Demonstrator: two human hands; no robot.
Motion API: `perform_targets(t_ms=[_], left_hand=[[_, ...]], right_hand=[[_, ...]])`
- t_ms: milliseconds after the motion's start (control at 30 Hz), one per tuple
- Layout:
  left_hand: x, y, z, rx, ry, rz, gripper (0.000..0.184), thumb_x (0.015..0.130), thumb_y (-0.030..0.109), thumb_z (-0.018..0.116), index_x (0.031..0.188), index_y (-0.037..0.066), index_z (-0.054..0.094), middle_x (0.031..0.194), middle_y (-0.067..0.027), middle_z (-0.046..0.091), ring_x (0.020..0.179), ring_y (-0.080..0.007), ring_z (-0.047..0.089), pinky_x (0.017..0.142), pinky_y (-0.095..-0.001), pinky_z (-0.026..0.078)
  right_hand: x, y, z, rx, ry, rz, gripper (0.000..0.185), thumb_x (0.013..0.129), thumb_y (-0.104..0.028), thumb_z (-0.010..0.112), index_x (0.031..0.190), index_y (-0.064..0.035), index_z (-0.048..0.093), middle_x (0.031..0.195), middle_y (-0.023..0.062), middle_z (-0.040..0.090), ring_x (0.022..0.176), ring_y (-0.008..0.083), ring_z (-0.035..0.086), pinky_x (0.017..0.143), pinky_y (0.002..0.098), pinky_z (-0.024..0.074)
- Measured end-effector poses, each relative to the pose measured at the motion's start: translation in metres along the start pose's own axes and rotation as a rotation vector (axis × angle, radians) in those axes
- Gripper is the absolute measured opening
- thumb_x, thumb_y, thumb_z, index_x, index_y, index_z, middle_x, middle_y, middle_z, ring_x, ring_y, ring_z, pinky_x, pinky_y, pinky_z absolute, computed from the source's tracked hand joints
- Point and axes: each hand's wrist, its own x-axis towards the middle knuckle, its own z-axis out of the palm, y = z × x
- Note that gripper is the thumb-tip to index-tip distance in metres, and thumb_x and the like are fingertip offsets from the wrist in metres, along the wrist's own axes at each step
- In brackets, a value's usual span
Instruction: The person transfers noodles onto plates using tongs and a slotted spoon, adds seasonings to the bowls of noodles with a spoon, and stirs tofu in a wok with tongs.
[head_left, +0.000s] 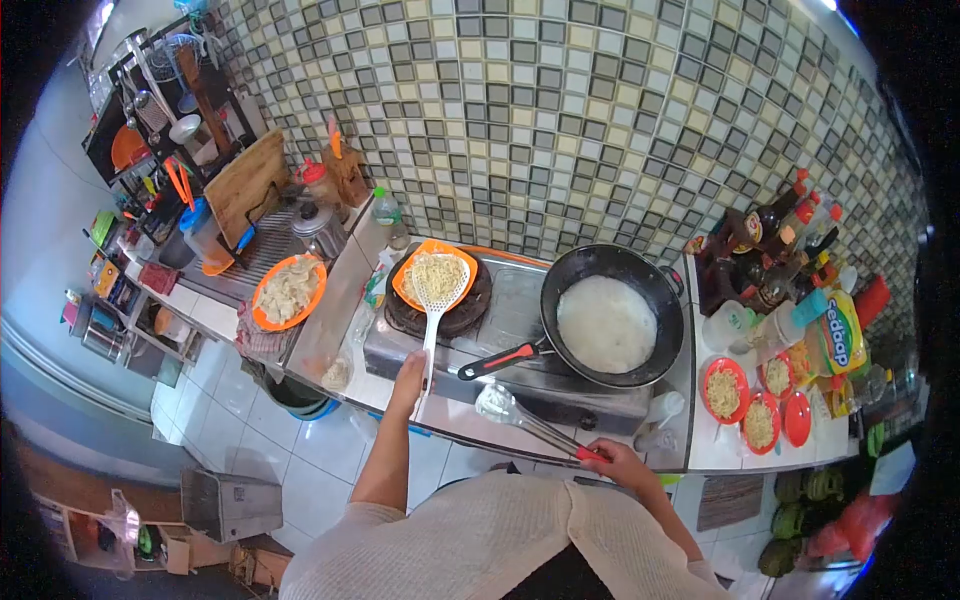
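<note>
My left hand [408,384] is closed round the handle of a white slotted spoon [434,318], whose head lies over noodles [437,272] on an orange plate [464,288]. That plate rests on the left burner of the stove [384,345]. In my right hand [612,463] are the red-ended handles of metal tongs [535,424], pointing up and left in front of the stove. A black pan [672,340] with whitish liquid [607,325] sits on the right burner, its handle [502,359] pointing left.
Small red plates [742,402] of noodles and a yellow Sedaap pack [842,335] stand at the right, before sauce bottles [765,222]. At the left are an orange plate [318,305] of pale food, a metal pot [318,228] and a cutting board [245,188].
</note>
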Motion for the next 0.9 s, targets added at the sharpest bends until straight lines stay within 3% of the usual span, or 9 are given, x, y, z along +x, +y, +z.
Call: perform_targets(t_ms=[33, 167, 300, 367, 600, 733, 767, 800, 900], left_hand=[[0.004, -0.002, -0.004, -0.002, -0.041, 0.016, 0.03, 0.099, 0.041, 0.043, 0.11, 0.015, 0.052, 0.075, 0.0012, 0.055, 0.056, -0.0098, 0.054, 0.047, -0.0238, 0.044], [-0.006, 0.006, -0.013, 0.04, -0.059, -0.029, 0.047, 0.098, 0.049, 0.037, 0.127, 0.014, 0.051, 0.088, -0.0006, 0.058, 0.068, -0.0101, 0.055, 0.059, -0.0258, 0.045], [-0.033, 0.019, -0.025, -0.019, 0.005, -0.1, 0.049, 0.098, 0.054, 0.034, 0.128, 0.019, 0.051, 0.108, 0.0, 0.055, 0.08, -0.0119, 0.054, 0.073, -0.0301, 0.042], [-0.04, 0.011, -0.044, -0.057, 0.027, -0.09, 0.048, 0.098, 0.053, 0.035, 0.128, 0.019, 0.051, 0.109, 0.0, 0.054, 0.08, -0.0127, 0.054, 0.072, -0.0298, 0.041], [-0.085, -0.001, -0.093, -0.103, 0.2, -0.097, 0.049, 0.096, 0.055, 0.038, 0.128, 0.02, 0.051, 0.111, -0.0001, 0.053, 0.078, -0.013, 0.053, 0.061, -0.027, 0.039], [-0.109, -0.017, -0.109, -0.151, 0.248, -0.128, 0.047, 0.095, 0.052, 0.041, 0.128, 0.02, 0.051, 0.107, 0.0014, 0.054, 0.077, -0.0118, 0.053, 0.062, -0.0256, 0.038], [-0.114, -0.023, -0.111, -0.154, 0.238, -0.131, 0.046, 0.094, 0.049, 0.044, 0.128, 0.02, 0.051, 0.106, 0.0022, 0.054, 0.078, -0.0115, 0.053, 0.062, -0.0253, 0.038], [-0.12, -0.026, -0.112, -0.153, 0.227, -0.136, 0.044, 0.092, 0.046, 0.046, 0.127, 0.019, 0.051, 0.104, 0.0029, 0.055, 0.078, -0.0112, 0.053, 0.062, -0.025, 0.038], [-0.137, -0.025, -0.103, -0.114, 0.189, -0.196, 0.041, 0.089, 0.039, 0.049, 0.125, 0.021, 0.052, 0.104, 0.0037, 0.055, 0.078, -0.0112, 0.053, 0.063, -0.0251, 0.038]], right_hand=[[-0.001, -0.001, 0.002, -0.283, 0.073, -0.025, 0.04, 0.087, -0.034, 0.069, 0.108, -0.0026, 0.056, 0.084, 0.007, 0.062, 0.074, 0.0182, 0.061, 0.069, 0.032, 0.0487], [0.036, 0.017, 0.036, -0.385, 0.227, -0.087, 0.049, 0.089, -0.037, 0.063, 0.118, 0.0003, 0.051, 0.099, 0.0225, 0.063, 0.091, 0.0382, 0.063, 0.078, 0.0435, 0.0487], [0.098, 0.035, 0.088, -0.273, 0.336, -0.245, 0.051, 0.092, -0.03, 0.058, 0.128, 0.0022, 0.042, 0.112, 0.0295, 0.057, 0.099, 0.0419, 0.06, 0.084, 0.0453, 0.0473], [0.123, 0.027, 0.106, -0.167, 0.357, -0.234, 0.06, 0.093, -0.02, 0.054, 0.137, 0.0086, 0.026, 0.123, 0.0327, 0.047, 0.116, 0.0437, 0.049, 0.1, 0.0426, 0.0385], [0.22, 0.014, 0.131, -0.278, 0.512, -0.429, 0.091, 0.08, -0.007, 0.062, 0.148, 0.003, 0.002, 0.132, 0.0361, 0.041, 0.113, 0.0493, 0.048, 0.101, 0.0505, 0.0369], [0.239, -0.015, 0.13, -0.245, 0.434, -0.217, 0.105, 0.062, -0.013, 0.075, 0.147, -0.0035, 0.014, 0.133, 0.0282, 0.043, 0.114, 0.0451, 0.047, 0.102, 0.0481, 0.0371], [0.247, -0.017, 0.127, -0.38, 0.387, -0.178, 0.093, 0.057, -0.016, 0.078, 0.137, -0.0047, 0.032, 0.124, 0.0245, 0.049, 0.113, 0.0424, 0.048, 0.1, 0.0465, 0.0388], [0.253, -0.015, 0.121, -0.452, 0.362, -0.221, 0.077, 0.057, -0.018, 0.078, 0.124, -0.0032, 0.043, 0.115, 0.0234, 0.053, 0.113, 0.0407, 0.049, 0.098, 0.0455, 0.0407], [0.252, -0.017, 0.109, -0.468, 0.324, -0.49, 0.077, 0.064, -0.03, 0.082, 0.125, -0.0023, 0.043, 0.106, 0.0208, 0.059, 0.104, 0.0395, 0.056, 0.09, 0.0447, 0.0452]])
